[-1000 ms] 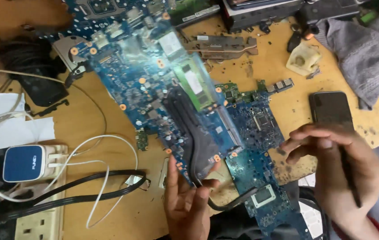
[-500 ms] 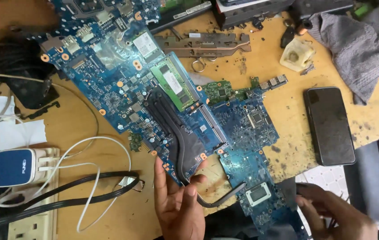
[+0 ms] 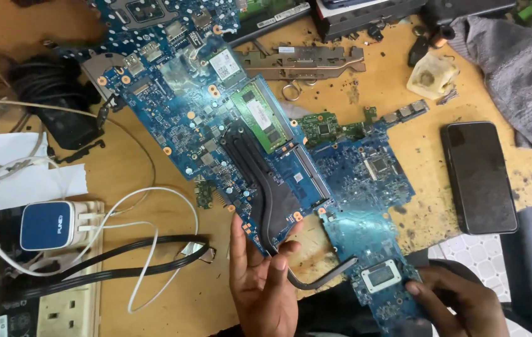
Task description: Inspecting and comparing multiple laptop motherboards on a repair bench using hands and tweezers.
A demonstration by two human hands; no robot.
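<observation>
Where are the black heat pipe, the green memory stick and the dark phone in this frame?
black heat pipe [image 3: 266, 200]: head view, on its long middle run over the blue board.
green memory stick [image 3: 261, 116]: head view, centre of its green face.
dark phone [image 3: 479, 177]: head view, middle of its dark screen.

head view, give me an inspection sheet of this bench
surface: scuffed wooden bench.
job's things: blue motherboard with black heat pipe and green memory stick; second blue board.
clutter: dark phone, grey cloth, metal bracket.
grippers: left hand at the heat pipe's bend; right hand touching the second blue board.
cables: white lead from blue charger in power strip; black cable.
surroundings: tiled floor.
</observation>
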